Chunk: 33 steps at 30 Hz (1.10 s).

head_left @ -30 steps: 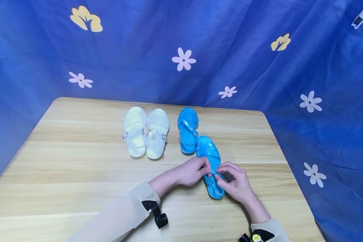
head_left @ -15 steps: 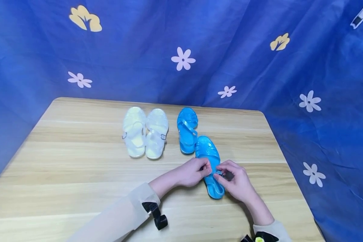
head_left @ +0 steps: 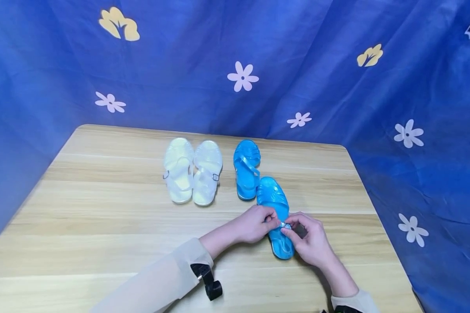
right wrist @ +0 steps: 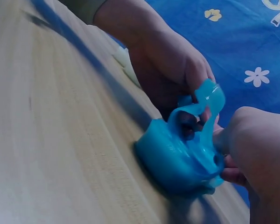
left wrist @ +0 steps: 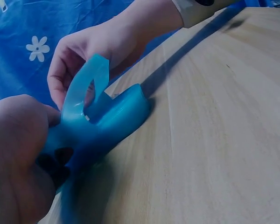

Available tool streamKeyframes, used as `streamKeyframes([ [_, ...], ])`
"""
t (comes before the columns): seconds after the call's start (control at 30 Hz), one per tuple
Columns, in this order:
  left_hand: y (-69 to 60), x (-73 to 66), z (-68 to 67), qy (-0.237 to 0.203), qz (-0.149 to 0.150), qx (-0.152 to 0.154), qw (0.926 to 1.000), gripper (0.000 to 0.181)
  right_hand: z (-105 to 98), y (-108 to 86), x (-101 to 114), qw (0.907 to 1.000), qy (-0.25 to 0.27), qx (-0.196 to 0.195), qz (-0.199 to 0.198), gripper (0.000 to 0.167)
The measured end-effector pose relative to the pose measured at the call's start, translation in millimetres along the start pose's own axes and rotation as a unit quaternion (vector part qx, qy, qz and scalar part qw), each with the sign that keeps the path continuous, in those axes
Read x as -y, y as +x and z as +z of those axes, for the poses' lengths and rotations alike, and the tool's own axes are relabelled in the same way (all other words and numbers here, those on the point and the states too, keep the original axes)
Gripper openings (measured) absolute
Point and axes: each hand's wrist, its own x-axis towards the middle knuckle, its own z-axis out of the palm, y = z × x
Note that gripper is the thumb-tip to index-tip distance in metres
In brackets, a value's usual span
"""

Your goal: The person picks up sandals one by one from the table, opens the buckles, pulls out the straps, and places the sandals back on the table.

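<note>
A blue jelly sandal (head_left: 273,191) lies on the table, toe pointing away, under both hands. My left hand (head_left: 254,224) pinches at its ankle strap from the left. On the other side, my right hand (head_left: 311,239) holds the small metal buckle (head_left: 285,225) between thumb and fingers. The fingertips of the two hands are close together over the strap. Seen from the left wrist, the heel strap (left wrist: 91,79) stands up in a loop. In the right wrist view the sandal's heel (right wrist: 163,158) faces me, and the fingers partly hide the buckle side.
Another blue sandal (head_left: 246,171) lies just beyond, touching or nearly touching the toe of the first. To its left, a pair of whitish translucent sandals (head_left: 207,156) lies side by side. The wooden table (head_left: 102,208) ends at a blue flowered curtain (head_left: 188,78).
The fingers of both hands have shifted slightly at the strap, and the left fingertips are now closer to the buckle. The whole head view has shifted a little; the other sandals stay put.
</note>
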Motion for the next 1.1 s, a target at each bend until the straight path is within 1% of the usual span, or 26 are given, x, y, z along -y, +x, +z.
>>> streamKeyframes([
  [0.13,-1.4,-0.2,0.1,-0.008,-0.01,-0.001,0.9999,0.021,3.9,-0.3,1.5,0.9993,-0.018,-0.015,-0.03,0.022],
  [0.23,-2.3,0.1,1.0,-0.012,-0.013,-0.002,0.9998,0.02,6.9,0.6,3.4,0.9974,-0.038,-0.03,-0.053,0.019],
  [0.37,-2.8,1.2,1.9,-0.008,-0.014,-0.005,0.9998,0.02,10.0,2.5,3.7,0.995,-0.055,-0.048,-0.068,0.018],
  [0.47,-3.2,1.9,0.9,-0.008,-0.016,-0.008,0.9998,0.022,9.9,3.2,1.4,0.9935,-0.047,-0.063,-0.083,0.021],
  [0.57,-4.3,2.9,-2.2,-0.017,-0.023,-0.014,0.9995,0.025,7.4,3.3,-2.1,0.9905,-0.023,-0.088,-0.103,0.023],
  [0.67,-5.2,3.8,-5.3,-0.03,-0.026,-0.017,0.9991,0.026,4.9,2.1,-6.0,0.9879,-0.006,-0.101,-0.117,0.024],
  [0.87,-8.2,3.4,-4.6,-0.055,-0.018,-0.019,0.9981,0.021,4.7,-1.4,-8.2,0.9901,-0.005,-0.093,-0.105,0.026],
  [0.93,-9.7,2.6,-4.0,-0.057,-0.016,-0.025,0.9979,0.02,4.0,-2.4,-7.7,0.9907,-0.006,-0.092,-0.1,0.025],
  [1.1,-13.1,-0.7,-7.5,-0.068,-0.019,-0.042,0.9966,0.018,1.3,-3.6,-6.5,0.9921,-0.002,-0.088,-0.089,0.022],
])
